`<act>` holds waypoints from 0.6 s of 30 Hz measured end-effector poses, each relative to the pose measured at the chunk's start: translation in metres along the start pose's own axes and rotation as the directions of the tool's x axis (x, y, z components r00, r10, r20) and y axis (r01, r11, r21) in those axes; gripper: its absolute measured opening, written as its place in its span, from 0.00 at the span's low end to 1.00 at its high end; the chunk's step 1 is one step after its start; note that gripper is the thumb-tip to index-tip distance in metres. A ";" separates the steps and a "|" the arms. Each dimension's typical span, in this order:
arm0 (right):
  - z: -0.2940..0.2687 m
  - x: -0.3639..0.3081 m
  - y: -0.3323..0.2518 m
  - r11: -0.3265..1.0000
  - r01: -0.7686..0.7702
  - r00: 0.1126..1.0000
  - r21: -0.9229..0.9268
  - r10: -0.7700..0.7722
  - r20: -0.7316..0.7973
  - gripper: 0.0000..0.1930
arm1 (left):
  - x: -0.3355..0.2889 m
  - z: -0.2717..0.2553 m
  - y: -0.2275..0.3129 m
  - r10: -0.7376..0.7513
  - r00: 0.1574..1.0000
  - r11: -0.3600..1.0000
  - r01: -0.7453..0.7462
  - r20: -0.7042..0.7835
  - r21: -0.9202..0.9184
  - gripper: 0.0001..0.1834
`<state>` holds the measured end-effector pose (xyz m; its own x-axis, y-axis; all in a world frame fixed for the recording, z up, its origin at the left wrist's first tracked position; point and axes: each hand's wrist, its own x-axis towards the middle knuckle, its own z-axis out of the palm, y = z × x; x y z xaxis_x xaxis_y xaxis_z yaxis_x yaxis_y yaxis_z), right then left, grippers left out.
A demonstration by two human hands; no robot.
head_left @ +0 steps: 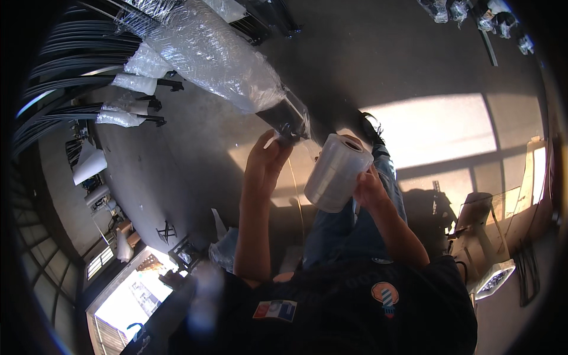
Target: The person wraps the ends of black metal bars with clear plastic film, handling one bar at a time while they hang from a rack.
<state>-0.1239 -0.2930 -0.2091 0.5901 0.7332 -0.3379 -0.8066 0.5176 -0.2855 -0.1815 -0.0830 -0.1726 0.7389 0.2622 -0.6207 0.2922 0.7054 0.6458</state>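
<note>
A long bundle [216, 56] wrapped in clear plastic film and bubble wrap slants in from the upper left. Its dark end [284, 118] sticks out of the wrapping. My left hand [267, 158] is closed on that end, with the fingertips partly hidden behind it. In my right hand [370, 188] is a thick roll of clear stretch film [337, 174], tilted, its core hole facing up and away. A thin stretch of film seems to run between the roll and the bundle's end.
Several dark curved bars [77, 62] with padded ends [121, 114] fill the left side. More wrapped pieces [458, 10] lie at the far right. A wooden panel [520, 195] and a stand-like piece [482, 236] are on the right. Sunlight falls on the floor [438, 127].
</note>
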 end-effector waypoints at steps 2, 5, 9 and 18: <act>0.014 -0.005 0.004 1.000 0.016 0.999 -0.011 -0.015 0.044 0.42 | 0.008 0.005 -0.005 -0.008 0.989 0.998 -0.002 0.149 0.068 0.34; 0.036 -0.014 0.002 0.982 -0.113 0.993 0.150 0.118 -0.024 0.45 | 0.010 0.009 -0.016 -0.062 0.906 0.973 0.149 0.420 -0.178 0.35; 0.032 -0.019 0.010 0.993 -0.027 1.000 0.118 0.027 0.003 0.46 | 0.025 0.007 -0.020 0.011 0.902 1.000 -0.014 0.431 0.004 0.36; 0.023 -0.021 0.019 0.982 -0.053 0.998 0.179 0.060 -0.030 0.47 | 0.006 0.004 0.007 -0.114 0.985 0.992 0.106 0.129 0.063 0.21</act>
<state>-0.1526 -0.2888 -0.1868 0.5418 0.7490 -0.3814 -0.8300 0.5483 -0.1023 -0.1726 -0.0787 -0.1703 0.7728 0.0933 -0.6278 0.4067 0.6864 0.6028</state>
